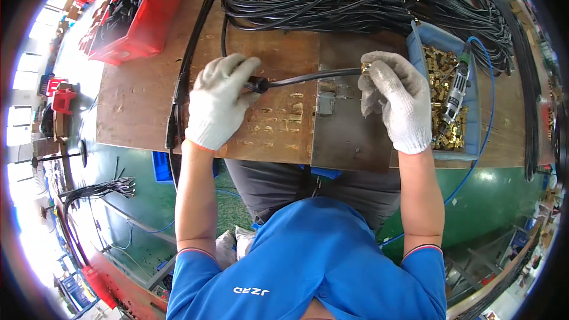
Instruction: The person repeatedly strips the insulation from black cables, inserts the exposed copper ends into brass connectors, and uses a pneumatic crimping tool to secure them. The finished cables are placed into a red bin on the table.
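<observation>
A black cable (317,75) stretches between my two gloved hands, above the wooden bench. My left hand (220,98) is closed around a black connector sleeve (257,85) on the cable's left part. At the other end, my right hand (400,92) pinches the cable's tip, where a small brass fitting (365,67) shows between thumb and fingers. Close by on the right stands a blue bin (473,127) of brass fittings (437,71). Across those fittings lies a grey air-powered tool (456,92) with a blue hose (492,92).
Bundles of black cables (332,9) cover the back of the bench (278,53). A red bin (157,18) of black parts stands at the back left. Long cables (188,65) run down the bench left of my left hand. A dark metal plate (355,136) lies at the front.
</observation>
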### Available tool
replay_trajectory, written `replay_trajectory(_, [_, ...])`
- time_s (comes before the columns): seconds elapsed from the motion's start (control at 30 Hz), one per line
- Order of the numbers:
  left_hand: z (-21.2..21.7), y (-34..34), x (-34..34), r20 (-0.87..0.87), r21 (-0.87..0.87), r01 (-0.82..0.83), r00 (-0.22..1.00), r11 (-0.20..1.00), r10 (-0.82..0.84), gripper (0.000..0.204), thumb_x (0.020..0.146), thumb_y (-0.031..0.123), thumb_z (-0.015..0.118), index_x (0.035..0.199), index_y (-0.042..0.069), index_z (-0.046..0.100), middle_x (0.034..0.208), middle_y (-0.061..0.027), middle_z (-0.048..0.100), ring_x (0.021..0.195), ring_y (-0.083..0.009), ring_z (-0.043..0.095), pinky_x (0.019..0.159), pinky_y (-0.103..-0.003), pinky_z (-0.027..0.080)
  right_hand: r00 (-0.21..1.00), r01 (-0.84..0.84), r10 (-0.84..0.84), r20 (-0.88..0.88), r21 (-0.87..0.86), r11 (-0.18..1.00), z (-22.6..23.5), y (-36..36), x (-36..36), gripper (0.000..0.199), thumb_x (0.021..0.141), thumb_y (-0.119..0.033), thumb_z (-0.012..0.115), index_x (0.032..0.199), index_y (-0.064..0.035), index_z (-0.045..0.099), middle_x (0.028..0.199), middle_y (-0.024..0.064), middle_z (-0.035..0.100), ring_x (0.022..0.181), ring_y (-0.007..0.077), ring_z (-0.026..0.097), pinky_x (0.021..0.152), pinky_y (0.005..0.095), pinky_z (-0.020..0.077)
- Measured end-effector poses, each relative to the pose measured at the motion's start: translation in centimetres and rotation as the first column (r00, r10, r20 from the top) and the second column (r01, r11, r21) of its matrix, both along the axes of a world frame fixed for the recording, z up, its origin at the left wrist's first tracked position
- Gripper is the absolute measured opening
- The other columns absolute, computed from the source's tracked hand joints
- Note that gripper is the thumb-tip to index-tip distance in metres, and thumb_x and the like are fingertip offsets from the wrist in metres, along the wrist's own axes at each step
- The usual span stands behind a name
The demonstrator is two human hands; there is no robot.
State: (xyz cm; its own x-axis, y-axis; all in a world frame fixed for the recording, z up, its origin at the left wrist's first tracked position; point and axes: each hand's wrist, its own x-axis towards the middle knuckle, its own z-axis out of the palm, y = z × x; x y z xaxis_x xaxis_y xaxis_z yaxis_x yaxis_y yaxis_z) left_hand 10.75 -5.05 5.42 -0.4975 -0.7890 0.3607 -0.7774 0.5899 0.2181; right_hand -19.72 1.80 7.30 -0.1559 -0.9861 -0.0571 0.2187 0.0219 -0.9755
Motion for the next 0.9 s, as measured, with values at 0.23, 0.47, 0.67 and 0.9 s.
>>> replay_trajectory(0.23, [0.7, 1.0, -1.7, -0.108, 0.033, 0.101, 0.989, 0.994, -0.097, 0.046, 0.079, 0.018, 0.086, 0.123, 0.010, 0.077, 0.110, -0.0114, 0.078, 0.114, -0.0351, 0.070, 0.103, -0.045, 0.051, 0.941, -0.147, 0.097, -0.323, -0.135, 0.980, 2.5, 2.5, 0.8, 0.024, 0.107, -0.014, 0.072, 0.124, 0.0030, 0.073, 0.095, 0.0070, 0.078, 0.079, 0.0080, 0.070, 0.070, 0.0236, 0.0551])
replay_trajectory(0.47, [2.5, 2.3, -3.7, -0.185, 0.135, 0.166, 0.973, 0.977, -0.140, 0.046, 0.075, 0.014, 0.085, 0.119, 0.005, 0.076, 0.107, -0.0152, 0.077, 0.110, -0.0380, 0.070, 0.101, -0.047, 0.053, 0.929, -0.136, 0.040, -0.368, -0.239, 0.961, 2.2, 3.4, 1.1, 0.021, 0.101, -0.008, 0.079, 0.120, -0.0007, 0.073, 0.103, 0.0084, 0.081, 0.087, 0.0070, 0.074, 0.073, 0.0252, 0.0587])
replay_trajectory(0.67, [3.1, 2.7, -4.7, -0.248, 0.235, 0.197, 0.959, 0.952, -0.138, 0.041, 0.080, 0.021, 0.086, 0.118, 0.010, 0.076, 0.104, -0.0141, 0.077, 0.105, -0.0383, 0.072, 0.099, -0.048, 0.054, 0.924, -0.176, 0.058, -0.379, -0.283, 0.943, 1.5, 4.0, 0.6, 0.021, 0.099, -0.006, 0.080, 0.118, -0.0022, 0.072, 0.104, 0.0086, 0.080, 0.088, 0.0084, 0.076, 0.076, 0.0258, 0.0611])
replay_trajectory(0.9, [3.3, 3.0, -5.3, -0.270, 0.270, 0.262, 0.944, 0.926, -0.188, 0.042, 0.081, 0.019, 0.084, 0.120, 0.008, 0.074, 0.106, -0.0155, 0.076, 0.104, -0.0407, 0.071, 0.098, -0.049, 0.054, 0.874, -0.218, -0.015, -0.485, -0.420, 0.881, 1.1, 3.5, 0.4, 0.018, 0.098, -0.005, 0.080, 0.115, -0.0032, 0.074, 0.106, 0.0126, 0.081, 0.087, 0.0222, 0.081, 0.074, 0.0321, 0.0627])
